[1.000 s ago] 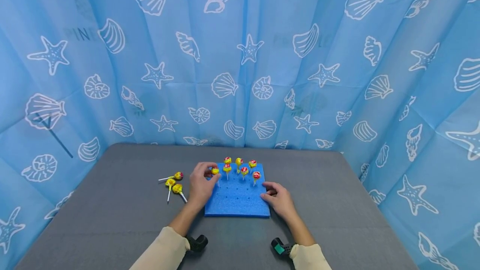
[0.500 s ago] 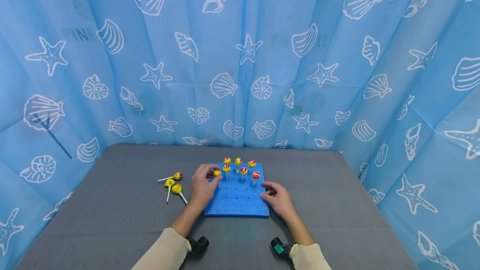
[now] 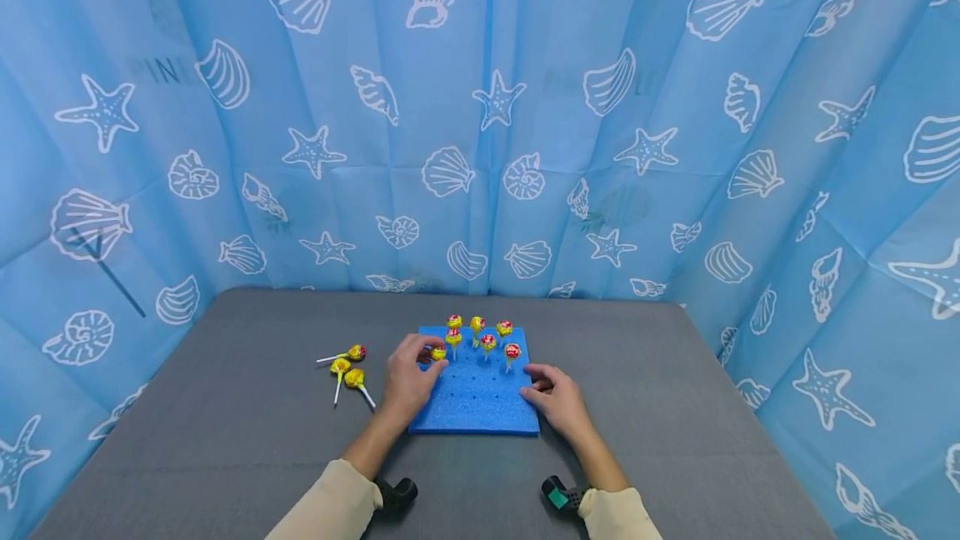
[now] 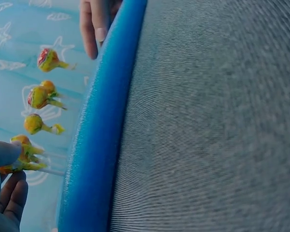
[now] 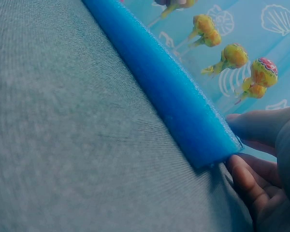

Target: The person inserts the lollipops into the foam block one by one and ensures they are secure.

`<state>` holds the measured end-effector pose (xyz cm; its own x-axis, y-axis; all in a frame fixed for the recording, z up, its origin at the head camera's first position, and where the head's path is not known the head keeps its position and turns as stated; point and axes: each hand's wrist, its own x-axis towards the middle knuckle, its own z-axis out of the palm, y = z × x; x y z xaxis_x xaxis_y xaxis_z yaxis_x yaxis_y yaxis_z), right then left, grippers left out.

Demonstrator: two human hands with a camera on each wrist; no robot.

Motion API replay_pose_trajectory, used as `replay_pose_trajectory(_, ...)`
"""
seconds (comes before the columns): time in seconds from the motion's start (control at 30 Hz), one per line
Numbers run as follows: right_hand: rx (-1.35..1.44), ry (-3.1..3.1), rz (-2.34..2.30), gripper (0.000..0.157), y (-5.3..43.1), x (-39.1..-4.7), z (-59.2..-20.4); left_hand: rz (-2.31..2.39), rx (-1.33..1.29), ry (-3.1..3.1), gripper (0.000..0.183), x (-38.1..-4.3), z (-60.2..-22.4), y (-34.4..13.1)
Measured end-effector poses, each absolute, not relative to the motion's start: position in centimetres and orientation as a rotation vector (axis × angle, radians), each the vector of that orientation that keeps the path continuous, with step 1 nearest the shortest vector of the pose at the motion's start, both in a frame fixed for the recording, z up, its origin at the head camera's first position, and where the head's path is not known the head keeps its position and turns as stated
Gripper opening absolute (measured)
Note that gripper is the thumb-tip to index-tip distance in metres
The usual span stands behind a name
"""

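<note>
My left hand [image 3: 410, 369] pinches a yellow-wrapped lollipop [image 3: 438, 353] between thumb and fingers, above the left side of a blue foam board [image 3: 472, 417]. In the left wrist view the held lollipop [image 4: 20, 165] has its white stick pointing down to the board; whether its tip sits in a hole cannot be told. Several lollipops [image 3: 488, 342] with red and yellow wrappers stand upright in the board's back part. At the board's right edge is my right hand [image 3: 558, 400]; in the right wrist view its thumb [image 5: 246, 123] and fingers grip the board's edge.
Three loose lollipops [image 3: 355, 377] lie on the grey table [image 3: 262, 407], left of my left hand. Small holes dot the front half of the board. A blue curtain [image 3: 480, 123] with white shells hangs behind the table.
My left hand has shifted slightly to the right and toward me, carrying the lollipop with it. The right hand stays at the board's edge, and the standing lollipops have not moved.
</note>
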<state>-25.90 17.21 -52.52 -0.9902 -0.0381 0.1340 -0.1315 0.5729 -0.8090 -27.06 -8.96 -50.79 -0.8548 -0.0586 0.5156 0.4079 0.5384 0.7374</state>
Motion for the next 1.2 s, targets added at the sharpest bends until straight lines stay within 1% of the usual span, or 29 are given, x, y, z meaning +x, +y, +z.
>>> replay_pose_trajectory(0.43,0.145,-2.705,1.396,0.033,17.1,-25.9,-52.4,-1.283,-0.260,-2.316,0.027,-27.0,-51.3,-9.1)
replay_pose_trajectory(0.83,0.166,-2.694,1.395,0.033,17.1,-25.8,-52.5,-1.245,-0.309,-2.331,0.028,-27.1,-51.3,-9.5)
replay_pose_trajectory(1.2,0.160,-2.692,1.397,0.033,17.2,-25.9,-52.5,-1.217,-0.391,-2.311,0.031,-26.9,-50.5,-10.5)
